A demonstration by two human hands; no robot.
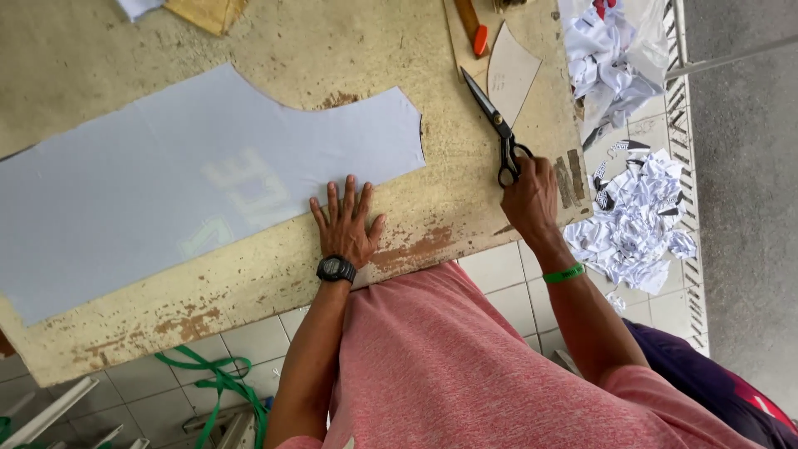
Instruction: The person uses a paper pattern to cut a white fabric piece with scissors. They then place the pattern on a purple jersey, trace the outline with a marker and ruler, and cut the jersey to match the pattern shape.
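A pale blue-grey cut fabric piece [166,183] lies flat on a worn beige table [349,50], with faint light lettering showing through it. My left hand [345,223], with a black watch on its wrist, rests flat with fingers spread on the fabric's near edge. My right hand [528,195], with a green wristband, grips the handles of black scissors [490,116]. The scissors' blades are closed and point away from me, lying on the table to the right of the fabric. The blades are apart from the fabric.
A cardboard pattern piece [511,71] and an orange-handled tool [475,33] lie beyond the scissors. A heap of white and black fabric scraps [636,216] lies on the tiled floor at right. Green strapping [220,378] hangs below the table's near edge.
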